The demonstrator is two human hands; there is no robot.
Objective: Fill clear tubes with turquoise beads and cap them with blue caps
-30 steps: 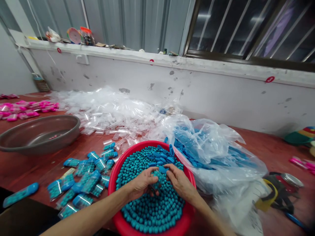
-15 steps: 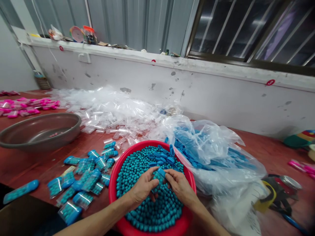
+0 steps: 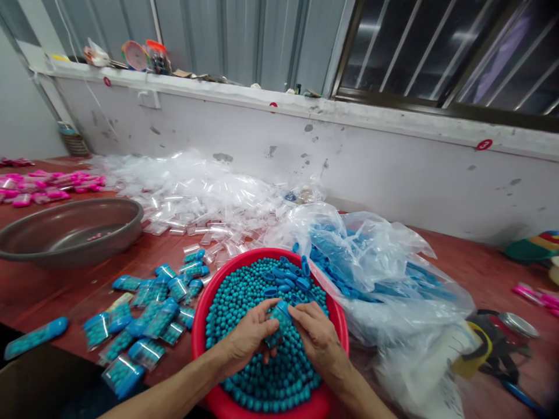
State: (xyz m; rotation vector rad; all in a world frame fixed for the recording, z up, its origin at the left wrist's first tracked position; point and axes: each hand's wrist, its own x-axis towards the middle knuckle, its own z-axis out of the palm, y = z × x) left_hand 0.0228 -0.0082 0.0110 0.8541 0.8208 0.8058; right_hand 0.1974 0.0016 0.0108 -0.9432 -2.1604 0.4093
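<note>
The left hand (image 3: 250,334) clasps the clear case (image 3: 282,322) at lower centre while the right hand (image 3: 318,334) pinches its blue cap (image 3: 283,308), best held square and pressed evenly.

Two bare forearms converge just below the centre of the frame: the left forearm (image 3: 179,381) slants up from the lower left, the right forearm (image 3: 360,389) from the lower right. The left grip (image 3: 255,331) is curled, its thumb pointing rightward; the right grip (image 3: 315,336) nearly meets it, back upward, fingers bent leftward.
</note>
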